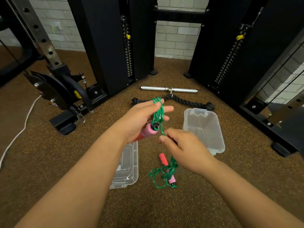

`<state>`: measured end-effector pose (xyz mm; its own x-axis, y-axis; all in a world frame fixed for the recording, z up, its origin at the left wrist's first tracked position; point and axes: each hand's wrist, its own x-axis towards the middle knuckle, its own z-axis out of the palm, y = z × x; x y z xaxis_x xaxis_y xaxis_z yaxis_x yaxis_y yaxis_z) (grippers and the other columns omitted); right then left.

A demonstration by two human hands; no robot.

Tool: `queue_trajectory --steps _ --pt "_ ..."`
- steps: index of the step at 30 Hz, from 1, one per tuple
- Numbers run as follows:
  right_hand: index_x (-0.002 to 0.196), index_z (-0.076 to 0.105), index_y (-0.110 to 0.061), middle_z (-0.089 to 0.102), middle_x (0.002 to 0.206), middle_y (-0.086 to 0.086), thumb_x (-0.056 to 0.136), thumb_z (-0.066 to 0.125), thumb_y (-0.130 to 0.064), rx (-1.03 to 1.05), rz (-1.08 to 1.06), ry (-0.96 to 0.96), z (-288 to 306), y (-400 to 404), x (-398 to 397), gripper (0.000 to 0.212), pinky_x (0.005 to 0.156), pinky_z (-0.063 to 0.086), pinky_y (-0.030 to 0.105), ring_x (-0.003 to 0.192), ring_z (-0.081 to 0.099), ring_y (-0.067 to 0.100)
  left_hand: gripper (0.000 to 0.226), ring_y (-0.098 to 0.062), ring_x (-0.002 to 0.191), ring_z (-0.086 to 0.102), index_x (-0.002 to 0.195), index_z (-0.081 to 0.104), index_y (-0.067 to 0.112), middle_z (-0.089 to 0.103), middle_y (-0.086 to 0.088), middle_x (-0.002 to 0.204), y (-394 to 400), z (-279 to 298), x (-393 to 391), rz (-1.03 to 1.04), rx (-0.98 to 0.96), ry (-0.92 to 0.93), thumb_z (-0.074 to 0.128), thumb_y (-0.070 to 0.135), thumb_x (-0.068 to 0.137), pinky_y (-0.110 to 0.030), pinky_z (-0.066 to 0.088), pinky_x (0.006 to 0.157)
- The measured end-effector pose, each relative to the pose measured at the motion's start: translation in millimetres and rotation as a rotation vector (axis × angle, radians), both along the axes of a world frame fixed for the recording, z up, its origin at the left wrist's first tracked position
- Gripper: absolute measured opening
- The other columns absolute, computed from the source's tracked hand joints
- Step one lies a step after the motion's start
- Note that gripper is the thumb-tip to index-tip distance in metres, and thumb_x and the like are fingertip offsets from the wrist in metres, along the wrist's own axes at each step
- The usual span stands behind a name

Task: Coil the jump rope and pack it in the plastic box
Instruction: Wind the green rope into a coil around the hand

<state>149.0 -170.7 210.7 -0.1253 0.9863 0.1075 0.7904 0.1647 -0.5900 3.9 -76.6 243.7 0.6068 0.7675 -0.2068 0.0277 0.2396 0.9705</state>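
Note:
My left hand (139,117) holds one pink and red handle (146,133) of the jump rope, and several loops of the green rope (158,111) are wound around its fingers. My right hand (179,145) pinches the rope just below the loops. From there the rope hangs down to a loose tangle (162,175) on the floor beside the second handle (166,167). The clear plastic box (204,129) stands open on the floor to the right of my hands. Its clear lid (126,168) lies on the floor under my left forearm.
A chrome cable bar (169,89) and a black rope attachment (189,102) lie on the brown speckled floor behind the box. Black weight machine towers (113,46) rise at left and right. A white cord (24,122) runs along the floor at far left.

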Motion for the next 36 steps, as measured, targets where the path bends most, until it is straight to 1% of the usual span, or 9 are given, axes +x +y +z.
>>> queue_trajectory --steps 5,8,15,18,21,26,29,31,36 --pt "0.076 0.065 -0.029 0.061 0.065 -0.008 0.096 0.049 -0.035 -0.031 0.026 0.254 16 -1 3 0.027 0.057 0.041 0.024 0.059 0.052 0.004 0.027 -0.016 0.092 0.062 0.109 0.065 0.030 0.070 0.008 0.098 -4 -10 3 -0.135 0.236 0.368 0.044 0.040 0.096 -0.033 0.045 0.077" --pt "0.071 0.067 -0.030 0.062 0.072 0.024 0.094 0.046 -0.046 -0.086 -0.091 0.483 21 6 18 0.034 0.056 0.040 0.037 0.056 0.047 0.028 0.053 -0.024 0.099 0.061 0.115 0.063 0.019 0.068 -0.005 0.108 -2 -7 -2 -0.237 0.210 0.395 0.054 0.059 0.082 -0.038 0.041 0.087" --pt "0.070 0.068 -0.028 0.047 0.068 0.011 0.082 0.055 -0.061 -0.207 -0.186 0.586 13 12 25 0.037 0.064 0.037 0.038 0.062 0.042 0.021 0.021 -0.022 0.060 0.047 0.094 0.062 -0.002 0.062 -0.003 0.069 -2 3 -3 -0.341 0.242 0.400 0.058 0.018 0.093 -0.030 0.037 0.056" --pt "0.073 0.067 -0.024 0.057 0.067 0.001 0.077 0.072 -0.042 -0.251 -0.195 0.631 15 10 27 0.018 0.066 0.038 0.036 0.065 0.048 0.019 0.022 -0.017 0.048 0.036 0.075 0.056 0.011 0.057 0.003 0.056 1 5 -3 -0.286 0.226 0.421 0.054 0.020 0.095 -0.029 0.024 0.049" --pt "0.081 0.067 -0.021 0.060 0.072 0.002 0.077 0.075 -0.023 -0.268 -0.198 0.608 15 10 29 0.009 0.067 0.039 0.036 0.068 0.050 0.019 0.021 -0.011 0.042 0.042 0.082 0.056 0.005 0.051 -0.001 0.061 0 6 -1 -0.264 0.259 0.441 0.050 0.020 0.097 -0.029 0.029 0.050" --pt "0.097 0.070 -0.028 0.062 0.073 -0.008 0.086 0.066 -0.014 -0.132 -0.252 0.661 17 10 27 0.018 0.067 0.047 0.023 0.069 0.055 0.005 0.024 -0.010 0.066 0.050 0.100 0.059 0.002 0.050 0.002 0.069 -1 1 2 -0.217 0.331 0.465 0.045 0.022 0.099 -0.022 0.044 0.066" --pt "0.103 0.070 -0.034 0.068 0.089 0.018 0.090 0.061 -0.021 -0.078 -0.269 0.670 18 8 28 0.020 0.085 0.052 0.048 0.077 0.057 0.019 0.025 -0.012 0.068 0.052 0.099 0.059 0.002 0.051 0.001 0.070 2 0 0 -0.172 0.313 0.440 0.046 0.024 0.099 -0.024 0.046 0.071" --pt "0.105 0.070 -0.033 0.067 0.088 0.018 0.093 0.057 -0.023 -0.059 -0.294 0.687 17 9 28 0.021 0.090 0.052 0.052 0.080 0.060 0.025 0.026 -0.012 0.068 0.052 0.100 0.059 0.001 0.051 0.001 0.070 2 -1 -1 -0.154 0.332 0.441 0.046 0.024 0.099 -0.030 0.047 0.075" --pt "0.107 0.068 -0.017 0.064 0.078 0.002 0.096 0.049 -0.010 -0.079 -0.364 1.185 16 14 29 0.024 0.086 0.051 0.035 0.075 0.059 0.016 0.021 -0.013 0.068 0.052 0.084 0.055 0.015 0.050 0.000 0.070 3 1 -3 -0.145 0.357 0.419 0.043 0.021 0.100 -0.033 0.045 0.077"
